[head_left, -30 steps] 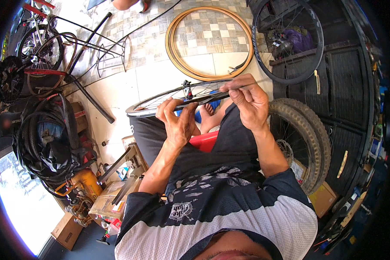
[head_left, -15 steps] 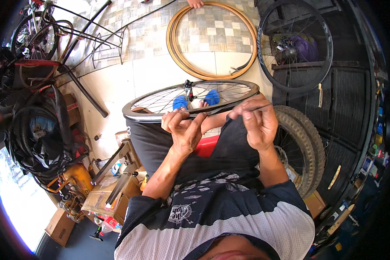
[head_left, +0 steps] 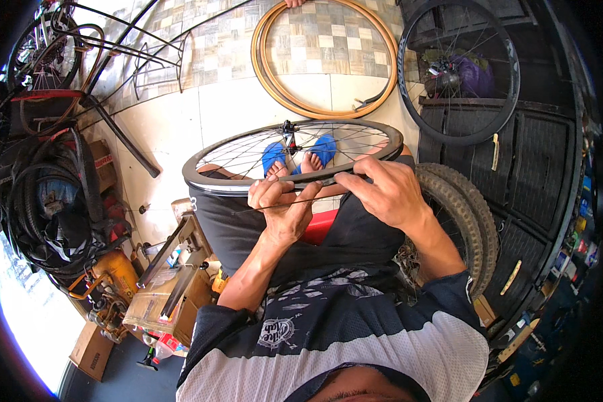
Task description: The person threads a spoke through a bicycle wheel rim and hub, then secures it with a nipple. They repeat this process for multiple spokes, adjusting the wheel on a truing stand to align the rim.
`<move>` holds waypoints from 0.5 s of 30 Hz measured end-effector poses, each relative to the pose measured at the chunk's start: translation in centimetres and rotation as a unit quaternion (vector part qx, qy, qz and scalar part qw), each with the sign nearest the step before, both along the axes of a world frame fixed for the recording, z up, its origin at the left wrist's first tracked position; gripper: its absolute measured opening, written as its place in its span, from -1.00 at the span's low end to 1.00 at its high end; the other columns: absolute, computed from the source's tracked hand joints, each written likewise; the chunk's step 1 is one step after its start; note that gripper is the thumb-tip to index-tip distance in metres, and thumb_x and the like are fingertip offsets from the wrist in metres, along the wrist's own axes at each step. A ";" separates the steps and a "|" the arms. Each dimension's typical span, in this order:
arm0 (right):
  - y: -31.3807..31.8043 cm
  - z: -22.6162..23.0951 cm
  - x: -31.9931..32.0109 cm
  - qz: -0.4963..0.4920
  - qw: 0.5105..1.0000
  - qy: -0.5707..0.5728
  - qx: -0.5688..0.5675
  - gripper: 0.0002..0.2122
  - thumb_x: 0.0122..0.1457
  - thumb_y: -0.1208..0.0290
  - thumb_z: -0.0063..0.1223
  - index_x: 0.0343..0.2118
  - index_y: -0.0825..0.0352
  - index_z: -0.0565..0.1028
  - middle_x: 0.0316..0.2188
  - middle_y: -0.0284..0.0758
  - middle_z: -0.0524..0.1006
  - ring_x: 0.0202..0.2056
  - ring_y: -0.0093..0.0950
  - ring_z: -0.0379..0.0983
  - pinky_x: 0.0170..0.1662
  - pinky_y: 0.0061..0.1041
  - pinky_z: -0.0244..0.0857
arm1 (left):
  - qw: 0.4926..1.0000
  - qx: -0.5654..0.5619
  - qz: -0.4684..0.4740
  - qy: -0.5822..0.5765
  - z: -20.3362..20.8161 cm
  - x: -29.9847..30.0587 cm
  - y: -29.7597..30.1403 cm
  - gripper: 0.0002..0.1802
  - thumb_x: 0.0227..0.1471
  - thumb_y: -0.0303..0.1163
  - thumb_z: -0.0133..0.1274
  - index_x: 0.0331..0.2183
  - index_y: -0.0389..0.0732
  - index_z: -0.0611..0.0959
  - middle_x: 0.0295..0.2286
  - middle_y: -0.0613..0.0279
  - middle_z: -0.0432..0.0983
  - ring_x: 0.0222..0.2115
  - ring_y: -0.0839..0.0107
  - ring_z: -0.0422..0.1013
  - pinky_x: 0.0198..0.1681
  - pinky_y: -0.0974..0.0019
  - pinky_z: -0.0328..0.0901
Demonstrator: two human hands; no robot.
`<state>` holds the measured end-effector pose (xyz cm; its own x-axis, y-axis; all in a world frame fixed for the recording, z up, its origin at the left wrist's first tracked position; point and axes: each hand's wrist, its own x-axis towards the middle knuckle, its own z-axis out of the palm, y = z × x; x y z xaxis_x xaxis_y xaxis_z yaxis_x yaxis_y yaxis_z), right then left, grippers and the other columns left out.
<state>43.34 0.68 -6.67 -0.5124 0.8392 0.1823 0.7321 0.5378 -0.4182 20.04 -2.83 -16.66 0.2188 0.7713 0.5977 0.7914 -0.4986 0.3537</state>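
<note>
A spoked bicycle wheel (head_left: 204, 175) with a black rim and no tyre rests tilted across my thighs. My left hand (head_left: 283, 209) is closed at the near side of the rim, its fingers curled against it. Bent over the same edge, my right hand (head_left: 390, 191) pinches a thin dark strip at the rim, just right of my left hand. A loose length of this dark strip (head_left: 285, 206) trails left across my left fingers. Its exact kind does not show. The wheel's hub (head_left: 289, 137) stands at the middle of the spokes.
Two tan-edged tyres (head_left: 260, 74) stand ahead, held at the top by another person's hand (head_left: 294, 3). A second wheel (head_left: 400, 74) leans at the right, above knobbly tyres (head_left: 479, 234). Tubes and tyres (head_left: 53, 194) hang at the left, near a cardboard box (head_left: 155, 298).
My right hand has come down and left to the rim, from where it was raised holding the dark strip. My left hand stays in nearly the same place.
</note>
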 end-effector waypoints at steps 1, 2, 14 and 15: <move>0.3 0.0 0.1 0.014 1.000 -0.011 -0.005 -0.74 0.02 0.49 0.32 -0.17 0.22 0.69 -0.38 -0.37 0.46 -0.43 -0.42 0.57 -0.40 -0.41 0.49 | 1.000 0.003 0.001 -0.004 0.1 0.1 0.1 -0.71 -0.11 -0.15 0.46 -0.25 0.29 0.78 -0.20 0.24 0.23 -0.03 0.15 0.22 0.09 -0.05 0.17; 0.5 0.1 0.1 0.020 1.000 -0.017 -0.006 -0.77 0.08 0.47 0.27 -0.16 0.24 0.66 -0.36 -0.37 0.45 -0.43 -0.42 0.57 -0.41 -0.40 0.48 | 1.000 0.006 0.002 -0.009 0.2 0.1 0.2 -0.70 -0.11 -0.16 0.46 -0.25 0.28 0.78 -0.20 0.25 0.23 -0.02 0.15 0.22 0.08 -0.04 0.17; -1.2 -1.5 0.1 -0.031 0.993 0.045 -0.107 -0.71 0.09 0.48 0.32 -0.14 0.33 0.48 -0.32 -0.23 0.42 -0.41 -0.28 0.55 -0.43 -0.28 0.43 | 0.990 -0.121 -0.044 -0.061 3.8 0.4 0.9 -0.52 -0.17 -0.41 0.46 -0.11 0.10 0.76 -0.09 0.23 0.40 -0.04 0.19 0.32 0.06 0.02 0.11; -1.4 -1.6 0.1 -0.036 0.992 0.054 -0.104 -0.72 0.10 0.49 0.31 -0.15 0.33 0.48 -0.32 -0.23 0.42 -0.40 -0.27 0.55 -0.43 -0.28 0.43 | 0.989 -0.128 -0.043 -0.059 4.1 0.5 0.9 -0.53 -0.15 -0.39 0.47 -0.11 0.11 0.76 -0.08 0.27 0.41 -0.02 0.21 0.33 0.07 0.03 0.11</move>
